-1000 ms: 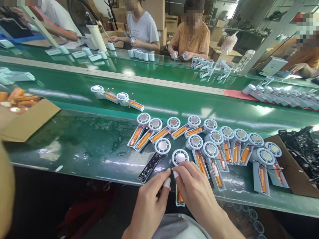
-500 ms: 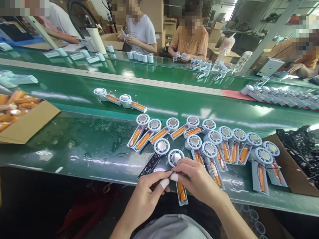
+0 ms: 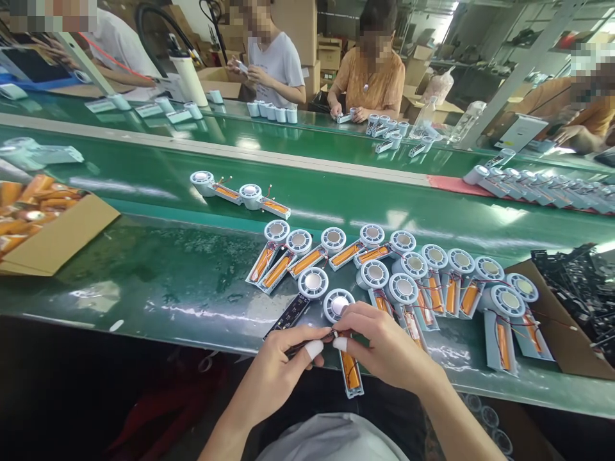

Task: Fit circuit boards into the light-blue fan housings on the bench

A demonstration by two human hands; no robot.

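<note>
My left hand pinches a thin dark part, mostly hidden by its fingers. Fingertips of my right hand close on a small connector end at the tip of that part. Both thumbs wear white finger covers. Under my right hand lies a pale blue unit with a round speaker-like head and an orange battery in its tray. Left of it, another unit with a round head carries a black circuit board. Several similar units with orange batteries spread behind and to the right.
An open carton of orange batteries stands at the left, a carton of black parts at the right. Two units ride on the green belt. Across it, people handle similar units beside a white cylinder.
The two units on the belt have shifted slightly right. My hands have parted a little at the fingertips, showing the small connector. Across the belt, a person in orange has lowered a unit to the table.
</note>
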